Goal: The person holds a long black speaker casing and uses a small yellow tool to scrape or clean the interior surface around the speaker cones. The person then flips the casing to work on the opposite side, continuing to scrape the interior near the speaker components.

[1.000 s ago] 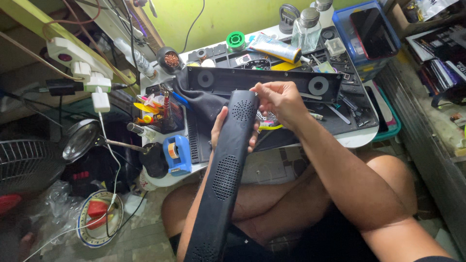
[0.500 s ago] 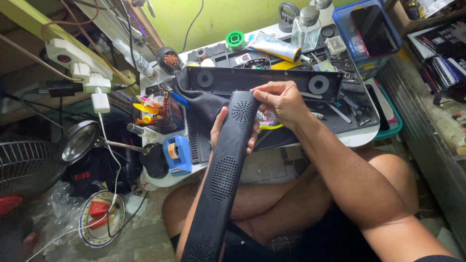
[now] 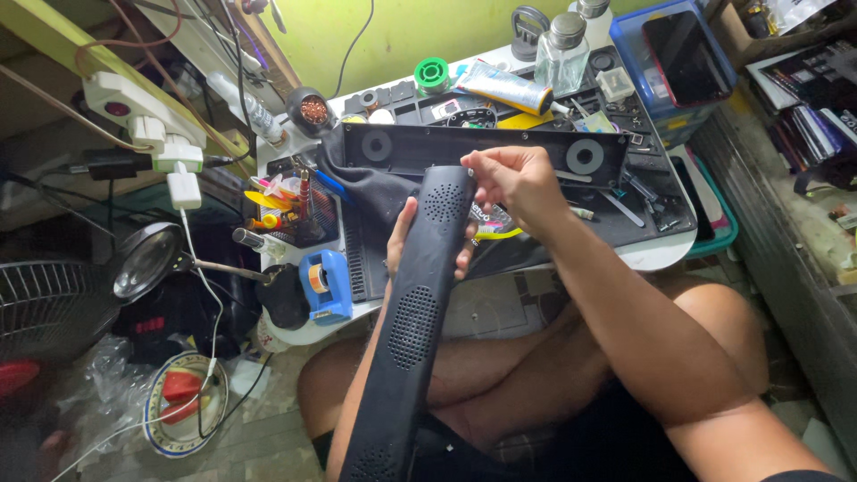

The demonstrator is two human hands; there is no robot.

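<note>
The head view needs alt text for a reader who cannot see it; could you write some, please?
A seated person's left hand grips a long black perforated speaker cover from behind while the right hand pinches its top end, above a cluttered worktable with an open speaker housing.

left hand [image 3: 403,239] curled in a grip (fingertips showing), right hand [image 3: 516,181] pinching, forearm extended

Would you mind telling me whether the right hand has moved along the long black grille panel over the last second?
Yes, slightly. The right hand slid from over the black grille panel top to its right upper corner, judged against the speaker housing on the table.
</note>
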